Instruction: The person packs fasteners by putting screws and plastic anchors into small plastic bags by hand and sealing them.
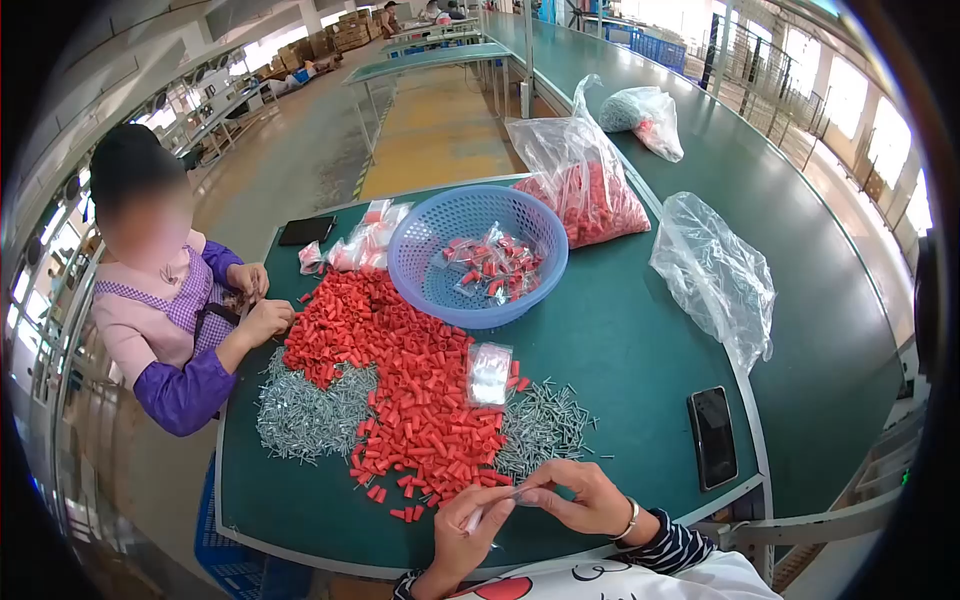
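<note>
At the near edge of the table, my left hand [462, 532] and my right hand [585, 500] meet with fingertips pinched on a small clear plastic bag [517, 494]. Fingers cover most of it, so I cannot tell what is inside. Just beyond them spreads a large heap of red plastic caps [430, 420]. A pile of small metal screws [545, 425] lies past my right hand. On the red heap rests a stack of small clear bags [490, 374].
A blue perforated basket [405, 285] holds filled bags. Behind it stands a big clear sack of red pieces [590, 200]. A second screw pile [310, 410] lies left, near a co-worker [180, 320]. A phone [712, 438] and crumpled plastic bag [715, 275] lie right.
</note>
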The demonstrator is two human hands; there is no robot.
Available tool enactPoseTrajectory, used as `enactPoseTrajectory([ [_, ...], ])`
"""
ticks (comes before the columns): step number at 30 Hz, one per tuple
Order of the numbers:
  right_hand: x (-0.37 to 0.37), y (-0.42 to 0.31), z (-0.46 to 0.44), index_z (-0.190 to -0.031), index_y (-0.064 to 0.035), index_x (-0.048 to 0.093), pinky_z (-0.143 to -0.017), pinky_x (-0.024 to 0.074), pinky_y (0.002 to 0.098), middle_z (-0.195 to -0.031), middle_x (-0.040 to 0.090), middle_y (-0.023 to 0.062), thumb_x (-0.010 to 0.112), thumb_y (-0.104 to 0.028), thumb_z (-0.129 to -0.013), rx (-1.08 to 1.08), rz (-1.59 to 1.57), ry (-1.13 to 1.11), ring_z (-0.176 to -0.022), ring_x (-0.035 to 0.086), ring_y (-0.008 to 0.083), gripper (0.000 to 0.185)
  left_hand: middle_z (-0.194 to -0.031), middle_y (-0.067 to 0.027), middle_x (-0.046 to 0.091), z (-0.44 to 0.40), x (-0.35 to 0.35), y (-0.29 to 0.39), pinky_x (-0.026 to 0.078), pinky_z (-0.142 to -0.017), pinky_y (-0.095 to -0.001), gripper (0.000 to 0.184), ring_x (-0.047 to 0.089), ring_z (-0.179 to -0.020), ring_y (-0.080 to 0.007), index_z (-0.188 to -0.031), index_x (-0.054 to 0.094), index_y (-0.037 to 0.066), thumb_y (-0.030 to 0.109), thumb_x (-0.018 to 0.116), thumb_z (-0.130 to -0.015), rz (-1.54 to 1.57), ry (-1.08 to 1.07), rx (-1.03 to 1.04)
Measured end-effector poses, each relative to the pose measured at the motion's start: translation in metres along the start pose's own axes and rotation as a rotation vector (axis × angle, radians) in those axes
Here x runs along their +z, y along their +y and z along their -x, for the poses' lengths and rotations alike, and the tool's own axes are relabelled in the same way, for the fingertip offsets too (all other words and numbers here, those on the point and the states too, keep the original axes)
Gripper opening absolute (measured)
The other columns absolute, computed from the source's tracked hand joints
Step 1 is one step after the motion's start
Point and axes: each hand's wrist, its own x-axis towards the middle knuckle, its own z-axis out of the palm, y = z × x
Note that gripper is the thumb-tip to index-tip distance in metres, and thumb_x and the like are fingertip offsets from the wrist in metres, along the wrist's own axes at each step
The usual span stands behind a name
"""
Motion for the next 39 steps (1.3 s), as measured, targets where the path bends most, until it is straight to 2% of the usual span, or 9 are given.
enactPoseTrajectory([
  [2, 0.001, 0.001, 0.001, -0.1, -0.0036, 0.069, -0.072, 0.0518, 0.0337, -0.092, 0.07, 0.0101, 0.068, -0.012, -0.092, 0.039, 0.003, -0.001, -0.082, 0.067, 0.025, 0.012, -0.08, -0.0053, 0.064, 0.0, -0.001, 0.001, 0.043, -0.062, -0.0225, 0.017, 0.057, -0.068, -0.0114, -0.104, 0.073, -0.001, 0.001, 0.074, -0.087, -0.072, -0.025, 0.02],
  [5, 0.004, -0.002, -0.001, -0.098, -0.0037, 0.069, -0.071, 0.0511, 0.0348, -0.091, 0.07, 0.0095, 0.068, -0.012, -0.092, -0.007, 0.015, -0.012, -0.08, 0.067, 0.0265, 0.01, -0.077, -0.0053, 0.062, -0.002, -0.005, -0.003, 0.042, -0.061, -0.0226, 0.019, 0.056, -0.067, -0.0107, -0.104, 0.074, 0.0, 0.0, 0.076, -0.085, -0.11, 0.01, 0.235],
  [11, -0.003, -0.001, -0.005, -0.097, -0.0048, 0.068, -0.07, 0.0504, 0.0371, -0.089, 0.069, 0.0099, 0.067, -0.01, -0.09, -0.111, 0.161, -0.019, -0.08, 0.066, 0.0295, 0.009, -0.077, -0.0068, 0.065, -0.003, -0.004, 0.001, 0.045, -0.06, -0.0238, 0.015, 0.06, -0.067, -0.012, -0.098, 0.075, 0.001, 0.0, 0.078, -0.083, -0.154, -0.007, 0.138],
  [17, 0.001, -0.002, -0.004, -0.099, -0.005, 0.068, -0.074, 0.0512, 0.0365, -0.092, 0.068, 0.0105, 0.066, -0.005, -0.088, -0.102, 0.14, 0.037, -0.084, 0.065, 0.0295, 0.011, -0.075, -0.007, 0.065, -0.006, -0.006, 0.004, 0.046, -0.06, -0.0252, 0.015, 0.059, -0.064, -0.0144, -0.092, 0.074, 0.002, 0.001, 0.08, -0.079, -0.241, 0.053, 0.275],
  [21, 0.004, -0.012, -0.006, -0.1, -0.0042, 0.068, -0.075, 0.0506, 0.036, -0.091, 0.066, 0.0117, 0.068, -0.001, -0.084, -0.091, 0.175, 0.235, -0.084, 0.064, 0.0277, 0.016, -0.065, -0.0032, 0.059, -0.011, -0.006, 0.007, 0.041, -0.055, -0.0259, 0.015, 0.054, -0.059, -0.0128, -0.079, 0.07, 0.004, 0.001, 0.084, -0.073, -0.32, 0.139, 0.345],
  [27, 0.004, -0.002, -0.003, -0.096, -0.0047, 0.069, -0.071, 0.0478, 0.0347, -0.084, 0.067, 0.0085, 0.071, -0.003, -0.082, -0.14, 0.228, 0.149, -0.079, 0.064, 0.0247, 0.015, -0.064, -0.0037, 0.056, -0.01, -0.002, -0.002, 0.038, -0.052, -0.0265, 0.024, 0.051, -0.056, -0.0127, -0.078, 0.065, 0.006, 0.001, 0.088, -0.07, -0.368, 0.133, 0.377],
  [33, 0.01, -0.005, -0.005, -0.094, -0.0066, 0.071, -0.067, 0.0473, 0.034, -0.078, 0.065, 0.0066, 0.076, -0.014, -0.081, -0.062, 0.265, 0.152, -0.073, 0.065, 0.0223, 0.016, -0.065, -0.0065, 0.053, -0.013, -0.003, -0.006, 0.04, -0.049, -0.0323, 0.027, 0.053, -0.055, -0.022, -0.074, 0.062, 0.007, 0.003, 0.088, -0.066, -0.484, 0.093, 0.435],
  [36, 0.01, -0.004, -0.007, -0.094, -0.0068, 0.071, -0.064, 0.0481, 0.0336, -0.078, 0.065, 0.007, 0.077, -0.016, -0.081, -0.038, 0.277, 0.148, -0.07, 0.064, 0.0218, 0.018, -0.067, -0.0067, 0.054, -0.015, -0.004, -0.008, 0.04, -0.052, -0.0298, 0.026, 0.053, -0.056, -0.0199, -0.076, 0.062, 0.006, -0.001, 0.084, -0.067, -0.539, 0.046, 0.511],
  [39, 0.012, 0.0, -0.007, -0.093, -0.0058, 0.07, -0.063, 0.0495, 0.0332, -0.077, 0.065, 0.008, 0.075, -0.014, -0.081, -0.011, 0.171, 0.138, -0.07, 0.065, 0.0229, 0.015, -0.065, -0.0065, 0.052, -0.017, -0.001, -0.007, 0.04, -0.049, -0.035, 0.028, 0.053, -0.056, -0.0252, -0.073, 0.062, 0.008, 0.003, 0.088, -0.064, -0.545, 0.028, 0.52],
])
